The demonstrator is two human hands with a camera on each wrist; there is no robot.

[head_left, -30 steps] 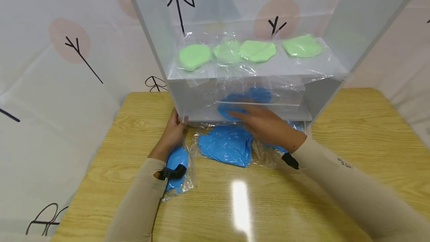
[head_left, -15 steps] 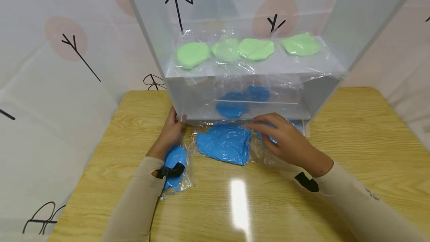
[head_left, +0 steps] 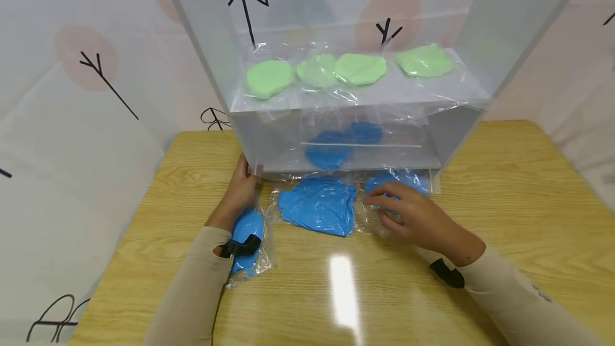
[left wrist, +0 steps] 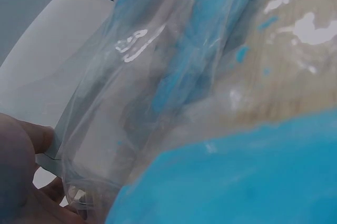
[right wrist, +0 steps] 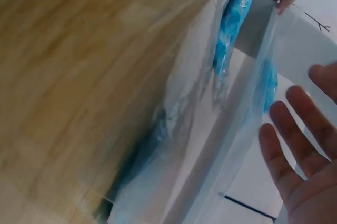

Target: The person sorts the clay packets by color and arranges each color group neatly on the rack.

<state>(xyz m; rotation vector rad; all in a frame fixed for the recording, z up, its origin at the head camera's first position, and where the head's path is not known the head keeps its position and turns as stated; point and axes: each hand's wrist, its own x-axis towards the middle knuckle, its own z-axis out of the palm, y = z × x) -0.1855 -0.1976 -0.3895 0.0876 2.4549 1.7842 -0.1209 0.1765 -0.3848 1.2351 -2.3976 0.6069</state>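
My left hand (head_left: 242, 188) holds the lower left corner of a white shelf unit (head_left: 206, 36), thumb and fingers on either side of its edge in the left wrist view. Under that wrist lies a clear bag with a flat blue lump (head_left: 247, 228). My right hand (head_left: 415, 215) hovers with loosely spread fingers, holding nothing, and partly covers a bagged blue lump (head_left: 403, 179). Between the hands a larger blue piece (head_left: 317, 204) lies bagged on the table. Through clear plastic, blue lumps (head_left: 329, 156) show on the lower shelf.
Several bagged pale green lumps (head_left: 269, 79) lie in a row on the upper shelf, their plastic hanging over its front edge. The unit stands at the back of a wooden table (head_left: 288, 292). Behind it hangs a patterned white cloth (head_left: 43, 186).
My right hand has drawn back from in front of the lower shelf, moving right and toward me. The left hand keeps its place at the corner. The whole view has shifted slightly.
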